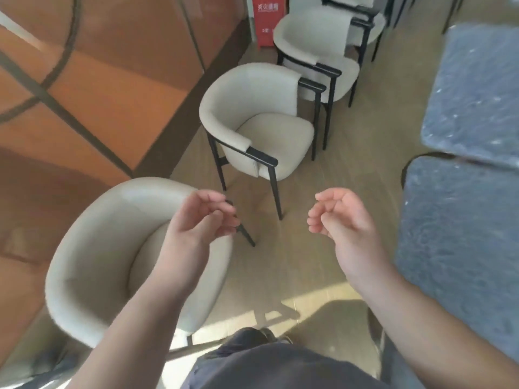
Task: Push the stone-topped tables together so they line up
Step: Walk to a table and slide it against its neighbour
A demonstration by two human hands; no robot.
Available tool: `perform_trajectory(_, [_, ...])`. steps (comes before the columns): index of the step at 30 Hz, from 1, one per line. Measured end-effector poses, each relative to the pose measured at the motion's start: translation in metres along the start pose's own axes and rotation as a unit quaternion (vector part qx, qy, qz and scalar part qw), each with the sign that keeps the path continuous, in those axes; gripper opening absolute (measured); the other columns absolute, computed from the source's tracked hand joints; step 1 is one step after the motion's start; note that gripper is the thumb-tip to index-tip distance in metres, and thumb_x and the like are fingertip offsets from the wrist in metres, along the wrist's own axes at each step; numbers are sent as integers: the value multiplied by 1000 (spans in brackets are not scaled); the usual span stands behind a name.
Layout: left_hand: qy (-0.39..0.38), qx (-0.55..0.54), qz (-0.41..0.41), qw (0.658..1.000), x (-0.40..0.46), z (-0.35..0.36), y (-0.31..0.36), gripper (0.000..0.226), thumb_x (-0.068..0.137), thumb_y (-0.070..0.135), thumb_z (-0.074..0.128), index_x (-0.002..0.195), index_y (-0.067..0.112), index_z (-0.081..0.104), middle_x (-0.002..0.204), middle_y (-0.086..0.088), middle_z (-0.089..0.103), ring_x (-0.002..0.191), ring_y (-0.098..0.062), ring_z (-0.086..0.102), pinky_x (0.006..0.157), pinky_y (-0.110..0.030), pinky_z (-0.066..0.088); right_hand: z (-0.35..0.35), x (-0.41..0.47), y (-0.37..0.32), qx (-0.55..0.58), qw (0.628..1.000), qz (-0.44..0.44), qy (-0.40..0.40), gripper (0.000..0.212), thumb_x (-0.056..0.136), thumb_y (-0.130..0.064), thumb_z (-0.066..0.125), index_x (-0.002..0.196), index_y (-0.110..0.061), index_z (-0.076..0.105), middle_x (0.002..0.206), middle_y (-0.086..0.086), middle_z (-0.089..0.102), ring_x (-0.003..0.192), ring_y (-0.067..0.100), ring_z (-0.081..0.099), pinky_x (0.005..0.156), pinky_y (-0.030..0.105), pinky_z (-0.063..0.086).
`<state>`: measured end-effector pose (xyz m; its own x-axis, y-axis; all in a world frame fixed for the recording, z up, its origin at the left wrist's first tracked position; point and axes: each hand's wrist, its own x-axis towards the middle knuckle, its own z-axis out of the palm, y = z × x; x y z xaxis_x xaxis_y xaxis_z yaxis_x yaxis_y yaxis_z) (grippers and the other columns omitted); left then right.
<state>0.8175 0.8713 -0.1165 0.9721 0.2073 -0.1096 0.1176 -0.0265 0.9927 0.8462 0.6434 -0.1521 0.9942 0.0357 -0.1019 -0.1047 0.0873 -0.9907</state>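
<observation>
Two blue-grey stone-topped tables stand along the right edge. The near table [460, 242] has a rounded corner, and the far table [477, 91] lies behind it with its near edge overlapping or meeting the near one at a slight angle. My left hand [205, 220] hovers in mid-air over the nearest cream chair, fingers loosely curled, holding nothing. My right hand [341, 217] hangs over the floor to the left of the near table, fingers curled but apart, also empty. Neither hand touches a table.
Cream upholstered chairs with black frames line the left of the aisle: one under my left arm [106, 254], one ahead [252, 122], others farther back [317, 46]. An orange panelled wall [84, 80] runs along the left. A red sign [266, 21] stands at the far end.
</observation>
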Motion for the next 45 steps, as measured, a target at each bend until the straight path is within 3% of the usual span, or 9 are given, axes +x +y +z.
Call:
perform_trajectory(5, [-101, 3, 3, 995, 84, 64, 0, 25, 99, -11, 37, 115, -3, 54, 94, -8, 68, 82, -22, 66, 78, -34, 58, -39, 31, -2, -22, 993, 10, 119, 33, 96, 8, 42, 104, -18, 60, 85, -1, 67, 85, 20, 65, 90, 47, 55])
perform_trajectory(11, [-198, -14, -14, 980, 197, 137, 1, 25, 98, -12, 38, 111, 0, 56, 91, -7, 68, 79, -22, 67, 84, -44, 55, -69, 97, -4, -65, 971, 18, 230, 36, 93, 14, 42, 103, -15, 60, 84, 2, 68, 85, 31, 64, 89, 51, 52])
perform_trajectory(16, [-266, -1, -37, 963, 305, 197, 19, 26, 99, -11, 40, 107, 4, 59, 83, -1, 69, 77, -21, 67, 81, -43, 57, -87, 188, -20, -61, 947, 39, 314, 38, 91, 14, 43, 101, -18, 60, 82, -4, 67, 80, 23, 64, 94, 56, 52])
perform_trajectory(23, [-391, 52, -58, 917, 409, 305, 35, 27, 97, -12, 40, 108, 3, 59, 87, -7, 68, 74, -18, 68, 76, -39, 58, -116, 271, -31, 5, 908, 44, 416, 33, 92, 14, 41, 108, -9, 59, 82, -3, 66, 79, 16, 64, 86, 40, 57])
perform_trajectory(30, [-529, 80, -101, 838, 442, 422, 25, 27, 96, -11, 41, 103, 7, 60, 90, -10, 67, 79, -24, 66, 76, -41, 56, -178, 303, -17, 83, 842, 52, 530, 36, 90, 16, 38, 105, -8, 60, 83, -1, 65, 78, 15, 64, 75, 28, 55])
perform_trajectory(37, [-556, 149, -195, 794, 478, 521, -17, 25, 98, -9, 39, 104, 5, 60, 89, -11, 66, 76, -24, 66, 75, -42, 57, -252, 358, 25, 139, 796, 101, 581, 37, 89, 16, 37, 101, -11, 60, 76, -5, 65, 75, 14, 62, 74, 30, 53])
perform_trajectory(40, [-550, 193, -256, 771, 490, 549, -37, 24, 99, -7, 39, 106, 4, 59, 90, -12, 65, 75, -24, 66, 74, -41, 57, -274, 383, 43, 188, 764, 135, 602, 37, 89, 16, 35, 101, -10, 58, 82, 3, 64, 74, 19, 61, 71, 30, 53])
perform_trajectory(45, [-562, 235, -282, 741, 492, 592, -72, 26, 96, -10, 38, 101, 7, 58, 86, -10, 64, 75, -25, 64, 74, -42, 55, -285, 399, 69, 257, 696, 169, 649, 38, 88, 15, 31, 106, -8, 56, 81, 4, 59, 71, 19, 57, 72, 31, 50])
